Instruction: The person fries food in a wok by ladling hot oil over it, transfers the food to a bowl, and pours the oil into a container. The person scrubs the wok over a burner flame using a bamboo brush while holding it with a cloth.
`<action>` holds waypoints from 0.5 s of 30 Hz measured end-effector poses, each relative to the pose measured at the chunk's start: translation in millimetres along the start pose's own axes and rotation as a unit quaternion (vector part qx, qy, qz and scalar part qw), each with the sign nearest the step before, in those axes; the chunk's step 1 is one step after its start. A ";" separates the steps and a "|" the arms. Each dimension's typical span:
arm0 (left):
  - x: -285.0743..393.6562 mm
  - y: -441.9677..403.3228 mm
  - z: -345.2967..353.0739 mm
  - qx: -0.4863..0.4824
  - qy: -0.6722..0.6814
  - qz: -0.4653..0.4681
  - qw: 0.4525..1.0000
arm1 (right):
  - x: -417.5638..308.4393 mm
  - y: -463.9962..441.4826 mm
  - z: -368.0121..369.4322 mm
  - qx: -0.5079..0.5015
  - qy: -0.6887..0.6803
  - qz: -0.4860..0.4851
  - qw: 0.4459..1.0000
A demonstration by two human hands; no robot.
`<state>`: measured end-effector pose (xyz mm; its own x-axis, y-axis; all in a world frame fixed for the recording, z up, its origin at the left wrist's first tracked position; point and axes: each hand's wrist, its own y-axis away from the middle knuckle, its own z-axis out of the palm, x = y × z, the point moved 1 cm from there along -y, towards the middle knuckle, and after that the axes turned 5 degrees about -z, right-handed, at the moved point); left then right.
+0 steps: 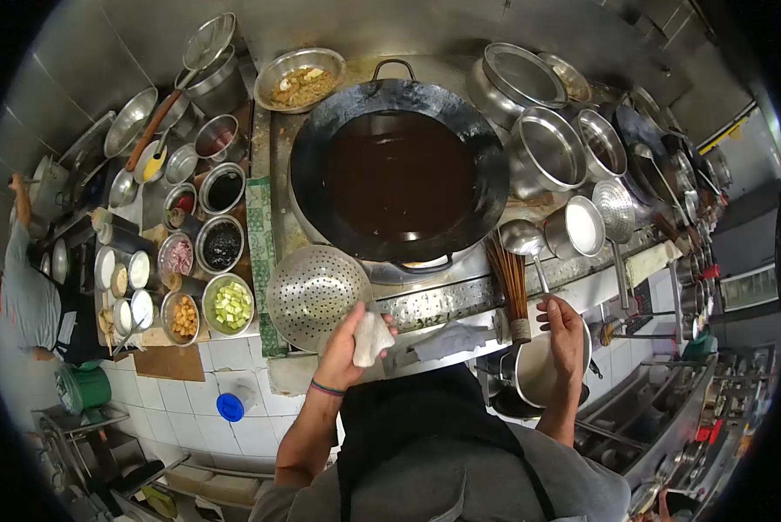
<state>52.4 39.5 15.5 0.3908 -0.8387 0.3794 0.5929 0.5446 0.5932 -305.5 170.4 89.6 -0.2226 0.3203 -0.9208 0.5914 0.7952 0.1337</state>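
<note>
My left hand (345,348) is closed around a folded white cloth (374,338), right by the rim of a round perforated metal strainer (314,291). Whether the hand also grips the strainer's rim, I cannot tell. A large black wok (486,196) full of dark brown liquid sits on the stove just beyond. On the right, my right hand (563,335) has its fingers closed at the lower end of the handle of a metal ladle (522,237). The ladle's bowl rests by a bamboo wok brush (505,283) and a small pot of white contents (584,228).
Bowls of ingredients, including chopped green vegetable (232,304), crowd the left counter. A bowl of food (301,85) stands behind the wok. Steel pots (548,148) and a slotted skimmer (614,211) fill the right. Another person (33,296) works at far left.
</note>
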 end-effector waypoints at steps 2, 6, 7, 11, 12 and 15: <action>11.0 -4.8 26.5 0.016 0.034 -0.008 0.999 | 15.8 -17.5 -12.3 -0.011 0.021 -0.005 1.000; 26.4 -34.3 72.1 0.010 0.049 -0.005 0.999 | 39.1 -51.7 -33.0 -0.041 0.011 -0.030 0.999; 29.7 -45.0 79.3 -0.001 0.048 -0.008 0.999 | 45.2 -57.5 -38.3 -0.050 0.005 -0.034 0.998; 29.6 -68.7 102.8 0.058 0.051 -0.038 0.996 | 86.6 -72.7 -59.5 0.022 0.022 -0.091 0.995; 28.3 -64.9 108.6 0.073 0.088 -0.062 0.992 | 100.5 -73.0 -63.1 0.031 0.027 -0.077 0.996; 39.4 -66.9 102.6 0.065 0.169 -0.153 0.972 | 117.0 -60.1 -77.7 0.063 0.109 -0.063 0.990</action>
<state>-44.2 -30.6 63.6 0.4317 -0.8993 -0.0702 0.6321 0.2461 0.7348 -427.3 200.1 2.3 -0.4549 0.3368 -0.8244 0.6372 0.7698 -0.0371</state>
